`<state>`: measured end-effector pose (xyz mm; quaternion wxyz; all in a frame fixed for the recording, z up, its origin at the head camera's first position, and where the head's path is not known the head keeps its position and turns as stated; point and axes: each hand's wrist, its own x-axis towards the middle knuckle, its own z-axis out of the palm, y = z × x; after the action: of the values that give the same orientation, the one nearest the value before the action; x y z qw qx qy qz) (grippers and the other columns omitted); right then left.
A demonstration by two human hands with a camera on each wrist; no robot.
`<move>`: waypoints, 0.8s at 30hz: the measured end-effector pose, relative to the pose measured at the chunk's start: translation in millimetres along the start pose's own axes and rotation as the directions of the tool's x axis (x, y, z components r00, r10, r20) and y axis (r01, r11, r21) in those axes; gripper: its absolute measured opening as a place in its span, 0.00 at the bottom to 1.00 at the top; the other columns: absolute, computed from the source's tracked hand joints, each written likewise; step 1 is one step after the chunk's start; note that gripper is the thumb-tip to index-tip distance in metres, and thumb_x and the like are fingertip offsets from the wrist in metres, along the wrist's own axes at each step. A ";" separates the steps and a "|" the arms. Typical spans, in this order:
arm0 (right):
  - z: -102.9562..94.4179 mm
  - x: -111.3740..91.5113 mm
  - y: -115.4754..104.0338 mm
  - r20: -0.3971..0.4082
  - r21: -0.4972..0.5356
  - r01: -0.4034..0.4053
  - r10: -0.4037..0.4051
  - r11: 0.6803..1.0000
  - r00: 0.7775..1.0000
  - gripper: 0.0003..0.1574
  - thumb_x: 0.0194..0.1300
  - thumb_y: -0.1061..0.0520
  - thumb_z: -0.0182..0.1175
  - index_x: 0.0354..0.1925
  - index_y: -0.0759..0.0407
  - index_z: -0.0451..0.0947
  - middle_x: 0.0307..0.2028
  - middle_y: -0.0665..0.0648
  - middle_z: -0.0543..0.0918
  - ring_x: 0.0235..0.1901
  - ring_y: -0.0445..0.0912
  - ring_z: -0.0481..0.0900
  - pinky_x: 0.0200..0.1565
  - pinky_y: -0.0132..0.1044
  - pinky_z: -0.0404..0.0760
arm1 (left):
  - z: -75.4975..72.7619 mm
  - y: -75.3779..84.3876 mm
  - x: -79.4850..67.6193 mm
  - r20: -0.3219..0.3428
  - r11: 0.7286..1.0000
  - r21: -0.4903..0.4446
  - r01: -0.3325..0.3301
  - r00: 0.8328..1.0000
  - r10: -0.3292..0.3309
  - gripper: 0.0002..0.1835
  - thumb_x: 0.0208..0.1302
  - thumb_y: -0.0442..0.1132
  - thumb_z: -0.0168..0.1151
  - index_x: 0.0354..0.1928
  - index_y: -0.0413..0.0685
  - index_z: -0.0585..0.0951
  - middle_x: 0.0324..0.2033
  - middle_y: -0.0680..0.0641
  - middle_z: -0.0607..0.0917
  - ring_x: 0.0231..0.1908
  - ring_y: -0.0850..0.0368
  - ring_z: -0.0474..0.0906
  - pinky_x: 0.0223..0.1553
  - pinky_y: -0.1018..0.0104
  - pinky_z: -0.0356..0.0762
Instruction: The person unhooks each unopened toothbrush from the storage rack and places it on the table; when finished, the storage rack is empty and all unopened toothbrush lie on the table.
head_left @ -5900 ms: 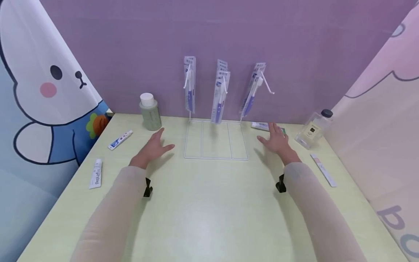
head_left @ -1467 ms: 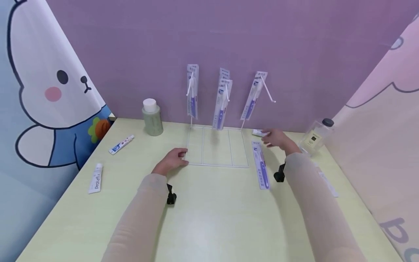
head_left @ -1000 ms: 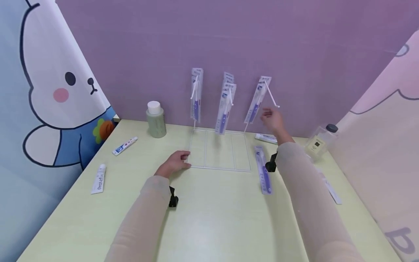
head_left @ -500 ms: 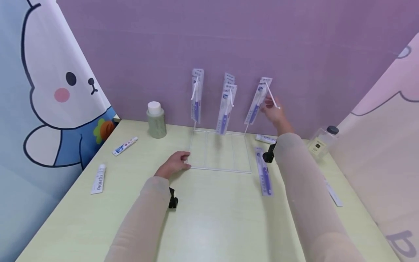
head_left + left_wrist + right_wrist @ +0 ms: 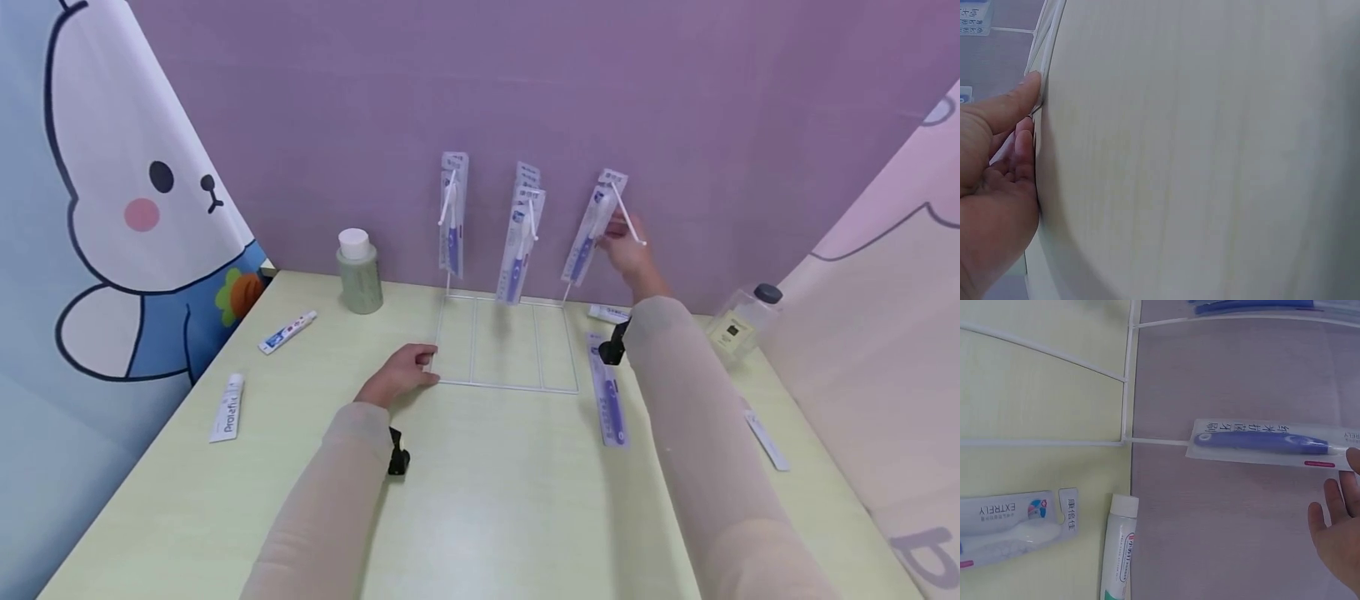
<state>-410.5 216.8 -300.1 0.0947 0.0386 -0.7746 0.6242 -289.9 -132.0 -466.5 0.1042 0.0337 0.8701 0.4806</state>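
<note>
A white wire rack (image 5: pixel 506 388) stands at the back of the table, its base flat and three hooks rising behind. My left hand (image 5: pixel 400 372) grips the base's left front corner between thumb and fingers. Packaged toothbrushes hang from the left hook (image 5: pixel 453 217), the middle hook (image 5: pixel 521 246) and the right hook. My right hand (image 5: pixel 628 250) pinches the edge of the right packaged toothbrush (image 5: pixel 588 229); in the right wrist view the thumb lies at the package (image 5: pixel 1260 442). Another packaged toothbrush (image 5: pixel 609 400) lies on the table right of the rack.
A toothpaste tube (image 5: pixel 608 313) lies under my right forearm. Farther right are a clear bottle (image 5: pixel 738 325) and a narrow flat pack (image 5: pixel 767 440). On the left stand a green bottle (image 5: pixel 361 279) and two more tubes, one small (image 5: pixel 288 332), one larger (image 5: pixel 228 408). A purple backdrop (image 5: pixel 360 100) rises behind.
My left hand has moved onto the rack's corner. A packaged toothbrush has appeared on the table at right. My right hand has risen from near the toothpaste to the toothbrush on the right hook.
</note>
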 end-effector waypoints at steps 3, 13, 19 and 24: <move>2.9 2.3 3.6 -0.006 0.034 0.013 -0.012 0.999 1.000 0.34 0.55 0.79 0.49 0.60 0.68 0.55 0.53 0.71 0.68 0.52 0.58 0.67 0.52 0.40 0.71 | 0.3 -0.8 1.4 0.001 1.000 0.000 0.001 1.000 -0.001 0.31 0.52 0.28 0.64 0.60 0.38 0.67 0.51 0.40 0.72 0.53 0.48 0.65 0.56 0.59 0.63; 13.4 0.1 11.7 -0.103 0.015 0.022 -0.020 1.000 0.994 0.24 0.60 0.70 0.54 0.55 0.67 0.64 0.44 0.65 0.75 0.39 0.47 0.74 0.47 0.36 0.74 | -4.7 0.8 0.9 0.007 1.000 0.026 0.010 1.000 -0.010 0.32 0.53 0.30 0.64 0.61 0.39 0.66 0.51 0.41 0.72 0.53 0.48 0.65 0.57 0.58 0.62; 16.3 -4.8 13.5 -0.118 0.070 0.042 -0.034 0.997 0.992 0.20 0.61 0.70 0.52 0.52 0.66 0.65 0.39 0.62 0.74 0.33 0.45 0.76 0.43 0.39 0.77 | -3.6 0.6 0.1 0.007 1.000 0.019 0.014 1.000 -0.015 0.31 0.53 0.29 0.64 0.61 0.39 0.67 0.51 0.41 0.72 0.52 0.48 0.65 0.56 0.58 0.62; 8.5 -6.5 16.2 -0.150 0.163 0.043 -0.019 0.986 0.989 0.18 0.61 0.71 0.51 0.50 0.65 0.67 0.35 0.58 0.74 0.28 0.44 0.76 0.36 0.35 0.80 | -2.4 2.1 -0.9 0.014 1.000 0.001 0.005 1.000 -0.005 0.31 0.53 0.28 0.64 0.61 0.38 0.66 0.51 0.40 0.71 0.52 0.47 0.65 0.56 0.58 0.62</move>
<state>-407.8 211.7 -318.6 0.1580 0.0121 -0.7101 0.6860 -289.6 -133.0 -463.4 0.1117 0.0349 0.8695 0.4798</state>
